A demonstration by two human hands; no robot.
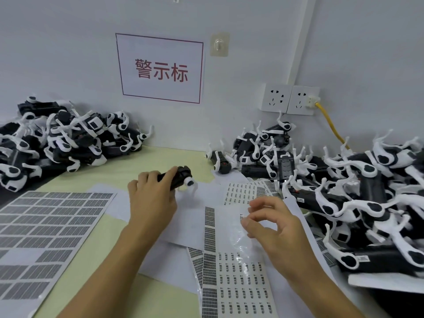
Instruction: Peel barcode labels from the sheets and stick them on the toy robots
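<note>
My left hand [152, 200] grips a black-and-white toy robot [181, 179] at the table's middle, fingers curled over its black body. My right hand [275, 223] hovers over a partly peeled label sheet [241, 288], thumb and fingers bent toward each other; I cannot tell whether a label is pinched between them. A large sheet of grey barcode labels [46, 230] lies flat at the left. Another sheet of small labels [247, 191] lies beyond my right hand.
A pile of toy robots [57, 143] fills the back left. A bigger heap of robots [355, 191] covers the right side. On the wall hang a red-lettered sign [160, 68] and sockets [289, 99] with a yellow cable [330, 125].
</note>
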